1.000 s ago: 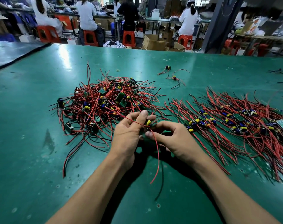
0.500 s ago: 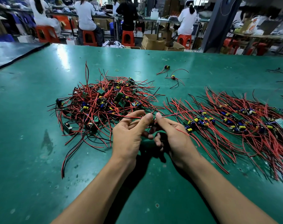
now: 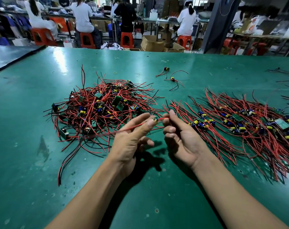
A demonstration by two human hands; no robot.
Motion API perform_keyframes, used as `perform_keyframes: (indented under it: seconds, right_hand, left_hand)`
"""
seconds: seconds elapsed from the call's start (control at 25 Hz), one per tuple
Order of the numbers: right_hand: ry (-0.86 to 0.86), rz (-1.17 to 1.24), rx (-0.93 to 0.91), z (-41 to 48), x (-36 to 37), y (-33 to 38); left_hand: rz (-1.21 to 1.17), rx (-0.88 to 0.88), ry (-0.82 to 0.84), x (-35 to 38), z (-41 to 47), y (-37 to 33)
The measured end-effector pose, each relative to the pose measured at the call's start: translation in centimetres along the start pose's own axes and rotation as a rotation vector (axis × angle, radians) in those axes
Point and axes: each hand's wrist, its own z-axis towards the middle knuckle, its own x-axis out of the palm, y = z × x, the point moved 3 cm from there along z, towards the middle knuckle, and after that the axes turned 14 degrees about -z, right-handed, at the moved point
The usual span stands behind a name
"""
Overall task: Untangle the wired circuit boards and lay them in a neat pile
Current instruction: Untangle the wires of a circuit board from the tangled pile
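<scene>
Red lead [image 3: 127, 129] is what moved: a second ago it hung toward me in a loose loop from the board, and now it is drawn out in a line to my left, blurred along its far end. My hands, fingertip to fingertip half a second ago, have come a little apart. My left hand [image 3: 132, 139] pinches the small wired circuit board [image 3: 154, 120] between thumb and forefinger, the other fingers loosely curled beneath. My right hand [image 3: 184, 139], palm up, pinches the board's other red wires [image 3: 163, 119] the same way. The board is held above the green table [image 3: 24, 129], between the tangled heap [image 3: 99, 104] on my left and the combed-out pile [image 3: 239, 124] on my right. I take it this board is nearly out of the tangle, though the lead's tail is too smeared to tell whether it is clear of the heap's edge or caught there. If clear, what is left is to carry it right and lay it, wires aligned, on the pile that begins just beside my right fingers
</scene>
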Motion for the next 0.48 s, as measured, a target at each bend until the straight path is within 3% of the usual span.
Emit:
perform_keyframes:
  seconds: [0.12, 0.24, 0.36, 0.48]
  right_hand:
    - [0.009, 0.149, 0.006, 0.0, -0.4, 1.0]
    - [0.021, 0.186, 0.045, -0.2, -1.1, 1.8]
    - [0.106, -0.043, 0.067, -0.6, -0.7, 1.5]
    - [0.108, -0.367, -0.032, -0.7, -0.3, 0.9]
  left_hand:
    - [0.119, -0.108, 0.192, 0.1, -0.3, 0.4]
    - [0.103, -0.171, 0.210, 0.0, -0.1, 0.7]
    - [0.051, -0.208, 0.163, 0.1, 0.3, 0.8]
    - [0.131, -0.191, 0.173, 0.4, 0.2, 0.9]
